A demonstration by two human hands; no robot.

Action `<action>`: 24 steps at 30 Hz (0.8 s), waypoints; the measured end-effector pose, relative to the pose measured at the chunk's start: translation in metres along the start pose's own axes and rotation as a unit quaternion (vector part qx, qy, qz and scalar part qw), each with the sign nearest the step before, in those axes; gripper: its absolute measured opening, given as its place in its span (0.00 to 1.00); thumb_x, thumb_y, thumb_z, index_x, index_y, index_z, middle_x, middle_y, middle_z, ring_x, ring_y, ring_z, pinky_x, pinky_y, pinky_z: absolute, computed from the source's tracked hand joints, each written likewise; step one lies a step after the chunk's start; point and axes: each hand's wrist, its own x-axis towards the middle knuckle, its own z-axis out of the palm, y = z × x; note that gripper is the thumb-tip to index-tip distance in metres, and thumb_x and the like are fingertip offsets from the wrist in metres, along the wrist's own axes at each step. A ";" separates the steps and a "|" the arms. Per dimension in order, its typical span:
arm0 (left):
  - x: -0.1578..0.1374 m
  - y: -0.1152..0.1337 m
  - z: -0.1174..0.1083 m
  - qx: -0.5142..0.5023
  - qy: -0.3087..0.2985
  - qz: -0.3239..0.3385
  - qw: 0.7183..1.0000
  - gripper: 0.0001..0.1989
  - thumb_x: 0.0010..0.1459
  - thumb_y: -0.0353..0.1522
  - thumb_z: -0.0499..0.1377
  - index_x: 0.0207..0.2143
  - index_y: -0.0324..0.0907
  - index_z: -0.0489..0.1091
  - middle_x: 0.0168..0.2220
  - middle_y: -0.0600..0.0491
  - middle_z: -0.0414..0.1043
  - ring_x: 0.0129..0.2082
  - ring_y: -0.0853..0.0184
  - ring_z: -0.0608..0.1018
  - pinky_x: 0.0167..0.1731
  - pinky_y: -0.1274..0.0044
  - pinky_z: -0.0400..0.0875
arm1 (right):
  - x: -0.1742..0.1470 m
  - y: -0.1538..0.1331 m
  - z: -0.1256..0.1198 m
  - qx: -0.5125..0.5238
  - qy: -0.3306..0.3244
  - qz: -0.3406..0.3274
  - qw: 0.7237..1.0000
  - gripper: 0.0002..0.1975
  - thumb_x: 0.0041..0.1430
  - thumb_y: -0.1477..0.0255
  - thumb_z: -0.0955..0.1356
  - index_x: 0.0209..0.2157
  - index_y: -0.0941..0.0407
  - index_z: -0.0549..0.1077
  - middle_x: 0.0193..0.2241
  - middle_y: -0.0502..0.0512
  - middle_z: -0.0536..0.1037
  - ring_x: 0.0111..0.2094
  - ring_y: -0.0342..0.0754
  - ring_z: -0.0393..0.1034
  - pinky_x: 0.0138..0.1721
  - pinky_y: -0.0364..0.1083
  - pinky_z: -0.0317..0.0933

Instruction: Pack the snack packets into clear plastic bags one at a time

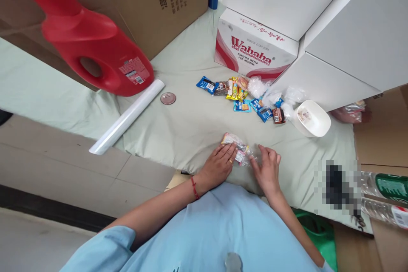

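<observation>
Red bottle [105,51]: stands toward the tabletop's left end, against a brown carton [178,17].
White roll [127,117]: slants from the bottle's foot, its near end seeming to jut past the front edge; a knock from the left arm could send it off.
Round disc [168,98]: lies flat just right of the roll.
Left hand [218,162]: palm down over the packet's left part, fingers side by side; whether it pinches underneath, I cannot tell. Pressing too hard might crush the contents or make the loose film slide.
Packet [241,148]: by the tabletop's front edge, between the hands; crumpled, pink and white print, something dark inside, clear film at its right. Being so near that edge, it could drop if pulled toward the body.
Snack packs [242,94]: scattered toward the back edge.
Right hand [267,168]: thumb at the film's right end, fingers spread away, pinching nothing visible.
White bowl [314,119]: toward the right end.
</observation>
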 end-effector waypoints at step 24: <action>-0.035 -0.047 -0.036 -0.314 -0.084 0.012 0.946 0.11 0.65 0.29 0.56 0.44 0.43 0.78 0.51 0.47 0.81 0.60 0.57 0.76 0.71 0.57 0.60 | 0.052 -0.104 0.044 -0.187 -0.170 -0.083 0.964 0.19 0.73 0.52 0.64 0.47 0.55 0.69 0.43 0.60 0.74 0.43 0.55 0.72 0.37 0.48 0.63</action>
